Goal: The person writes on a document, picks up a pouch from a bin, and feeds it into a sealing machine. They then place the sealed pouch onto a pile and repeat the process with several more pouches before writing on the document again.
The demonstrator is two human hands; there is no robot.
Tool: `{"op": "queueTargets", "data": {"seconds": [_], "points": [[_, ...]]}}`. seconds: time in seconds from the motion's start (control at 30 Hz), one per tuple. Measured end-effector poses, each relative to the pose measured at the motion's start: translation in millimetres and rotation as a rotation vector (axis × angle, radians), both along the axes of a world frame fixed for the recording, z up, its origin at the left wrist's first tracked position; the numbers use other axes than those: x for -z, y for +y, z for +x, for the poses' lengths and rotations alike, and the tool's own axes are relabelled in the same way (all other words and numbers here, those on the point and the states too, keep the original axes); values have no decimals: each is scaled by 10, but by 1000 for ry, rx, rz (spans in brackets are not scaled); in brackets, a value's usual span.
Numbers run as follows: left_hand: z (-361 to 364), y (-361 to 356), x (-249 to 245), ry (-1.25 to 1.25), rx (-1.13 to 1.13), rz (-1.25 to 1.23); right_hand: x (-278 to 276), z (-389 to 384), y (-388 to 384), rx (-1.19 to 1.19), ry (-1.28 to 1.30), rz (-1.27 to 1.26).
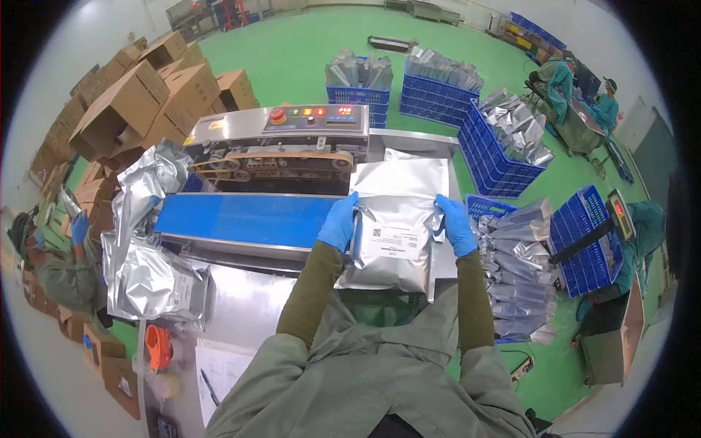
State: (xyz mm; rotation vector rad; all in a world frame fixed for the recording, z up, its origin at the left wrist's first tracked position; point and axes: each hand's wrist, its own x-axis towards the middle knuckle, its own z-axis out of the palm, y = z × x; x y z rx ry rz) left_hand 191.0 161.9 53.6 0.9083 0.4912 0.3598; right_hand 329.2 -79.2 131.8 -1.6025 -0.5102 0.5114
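Silver foil pouch (394, 244) is gripped at both side edges by the left hand (338, 223) and right hand (456, 225); judged filled, floppy, slick, best held there

The blue belt (241, 219) lies bare; sealer housing (281, 139) walls its far side, foil bags (150, 277) crowd its end.

Single head-worn view, forward and downward, close above left hand (338, 223) and right hand (456, 226).

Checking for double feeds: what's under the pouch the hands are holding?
A flat silver bag shows past the top edge of the pouch, with the steel table beside it. Directly beneath is covered.
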Motion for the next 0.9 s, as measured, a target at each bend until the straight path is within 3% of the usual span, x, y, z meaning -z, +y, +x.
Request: {"op": "queueTargets", "data": {"seconds": [0.13,0.2,0.27,0.4,0.47,0.53,0.57,0.63,0.67,0.7,0.8,0.83,0.87,0.9], "points": [[-129,260,83,19,-8,-26,200,-18,296,9,44,62],[-149,456,88,93,-64,103,167,-98,422,-5,-14,65],[-262,662,28,270,-30,544,128,-195,562,-20,75,27],[-550,990,-104,444,-54,561,102,-385,783,-165,185,39],[-963,792,-652,439,-163,639,35,-488,683,-228,180,27],[-1317,862,-836,322,-461,405,-135,-641,415,-262,220,5],[-1484,841,-794,335,-489,398,-139,-685,242,-270,160,67],[-2022,731,-634,204,-1154,710,-19,-723,-79,-215,182,87],[-2311,603,-515,34,-1152,525,58,-735,-192,-143,250,37],[-2417,336,-414,428,-1332,428,85,-791,-294,-121,291,3],[-2474,-122,-183,-52,-963,-153,462,-849,-554,-16,393,60],[-2462,-209,-342,-152,-783,-226,472,-936,-493,-43,394,46],[-2464,-84,-157,-160,-678,-218,460,-1040,-450,40,359,73],[-2396,0,-151,-198,-748,-159,439,-1100,-432,126,316,104]]}}
